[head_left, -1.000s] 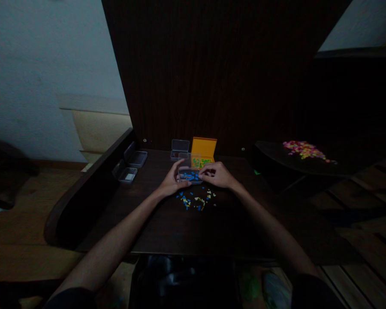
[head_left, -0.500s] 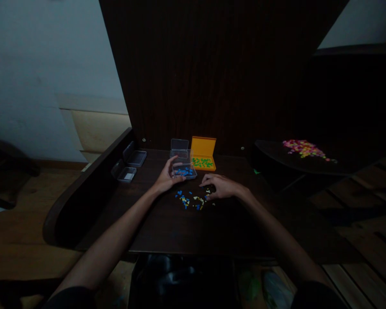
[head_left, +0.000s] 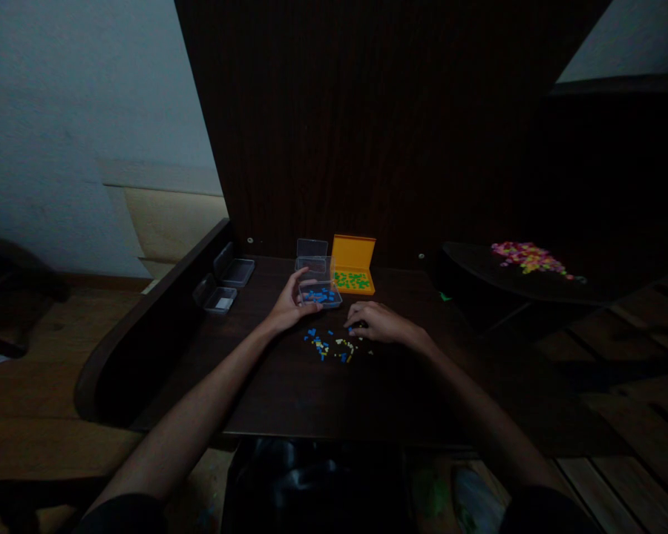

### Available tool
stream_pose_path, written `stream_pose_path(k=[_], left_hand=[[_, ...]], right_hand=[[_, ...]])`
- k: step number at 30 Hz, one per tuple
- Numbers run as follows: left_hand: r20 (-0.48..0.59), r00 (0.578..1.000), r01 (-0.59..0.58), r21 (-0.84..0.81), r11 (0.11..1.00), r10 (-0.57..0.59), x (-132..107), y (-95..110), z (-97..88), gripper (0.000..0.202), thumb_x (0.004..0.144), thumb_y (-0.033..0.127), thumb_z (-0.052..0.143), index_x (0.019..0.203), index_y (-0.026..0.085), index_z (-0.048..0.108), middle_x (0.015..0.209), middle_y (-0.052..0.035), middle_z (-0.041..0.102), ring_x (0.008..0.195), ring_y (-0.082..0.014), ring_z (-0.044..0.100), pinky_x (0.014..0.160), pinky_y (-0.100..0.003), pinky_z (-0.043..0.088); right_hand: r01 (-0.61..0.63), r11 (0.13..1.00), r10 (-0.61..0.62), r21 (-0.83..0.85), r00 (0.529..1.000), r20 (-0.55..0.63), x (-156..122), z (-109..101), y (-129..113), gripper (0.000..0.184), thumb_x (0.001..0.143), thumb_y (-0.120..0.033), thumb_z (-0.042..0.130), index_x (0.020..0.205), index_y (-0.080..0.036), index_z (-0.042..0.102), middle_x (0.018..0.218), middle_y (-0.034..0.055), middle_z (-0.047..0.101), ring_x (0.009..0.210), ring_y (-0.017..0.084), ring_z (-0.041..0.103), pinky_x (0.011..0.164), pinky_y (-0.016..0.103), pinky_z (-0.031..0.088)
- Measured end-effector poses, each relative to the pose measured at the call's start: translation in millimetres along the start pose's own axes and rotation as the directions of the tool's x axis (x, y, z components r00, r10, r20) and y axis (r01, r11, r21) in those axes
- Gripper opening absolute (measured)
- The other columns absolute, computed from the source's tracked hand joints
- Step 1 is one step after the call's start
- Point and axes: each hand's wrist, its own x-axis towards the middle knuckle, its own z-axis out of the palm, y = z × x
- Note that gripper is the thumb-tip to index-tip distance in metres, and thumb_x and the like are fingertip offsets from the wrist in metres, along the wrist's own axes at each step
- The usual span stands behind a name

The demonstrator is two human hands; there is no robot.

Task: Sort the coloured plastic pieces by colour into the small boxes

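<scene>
My left hand [head_left: 287, 307] grips a clear plastic box [head_left: 329, 303] by its left side, thumb in front and fingers behind. Its lid is raised, and small blue pieces [head_left: 320, 295] lie inside. Just to the right, my right hand [head_left: 379, 322] has thumb and fingertips closed around a tiny blue piece [head_left: 350, 329], a little above the table. Below both hands lies a loose scatter of blue, yellow and pale pieces [head_left: 342, 345]. Behind the held box stands an open orange box [head_left: 355, 252] with green pieces [head_left: 352, 280] in it.
Another clear open box [head_left: 312, 248] stands at the back beside the orange one. Two more clear boxes, one farther back [head_left: 237, 272] and one nearer [head_left: 221, 300], sit by the table's left side panel. Pink and yellow pieces [head_left: 531, 258] are heaped on a dark surface at right.
My right hand has drawn its thumb and fingers together on a blue piece and lifted slightly from the scatter. The left hand keeps the box in nearly the same place.
</scene>
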Motion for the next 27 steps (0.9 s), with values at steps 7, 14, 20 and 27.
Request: stream_pose_path(k=[7,14,20,27], left_hand=[[-0.001,1.000,0.010,-0.009,1.000,-0.010,0,-1,0.0,0.097,0.057,0.019,0.086,0.140,0.027,0.036,0.133,-0.0137,0.050,0.096,-0.0193,0.063,0.093,-0.045,0.051],[0.005,1.000,-0.003,0.002,1.000,0.003,0,-1,1.0,0.096,0.058,0.021,0.086,0.140,0.027,0.035,0.133,-0.0141,0.050,0.097,-0.0196,0.064,0.094,-0.046,0.050],[-0.013,1.000,0.011,-0.011,1.000,-0.011,-1,2,1.9,0.096,0.057,0.022,0.087,0.139,0.027,0.036,0.133,-0.0133,0.049,0.098,-0.0195,0.064,0.095,-0.044,0.050],[-0.019,1.000,0.010,0.005,1.000,-0.010,0,3,0.8,0.097,0.056,0.019,0.086,0.139,0.026,0.037,0.131,-0.0135,0.051,0.096,-0.0190,0.063,0.094,-0.045,0.049]], right_hand=[[-0.017,1.000,0.017,-0.022,0.999,-0.033,2,1,-5,0.017,0.086,-0.020,0.062,0.099,-0.020,0.074,0.101,0.0068,0.069,0.093,0.019,0.063,0.080,0.028,0.045],[-0.038,0.988,0.025,-0.147,0.996,-0.090,5,7,-5,0.019,0.089,-0.018,0.056,0.099,-0.017,0.071,0.101,0.0083,0.066,0.089,0.017,0.061,0.077,0.027,0.043],[-0.030,0.991,0.014,-0.134,0.993,-0.121,8,6,-1,0.018,0.088,-0.016,0.055,0.095,-0.015,0.072,0.096,0.0096,0.067,0.086,0.019,0.062,0.074,0.028,0.045],[-0.013,0.993,0.039,0.119,0.976,-0.213,8,1,11,0.018,0.083,-0.013,0.056,0.090,-0.016,0.073,0.088,0.0061,0.071,0.077,0.015,0.063,0.073,0.026,0.047]])
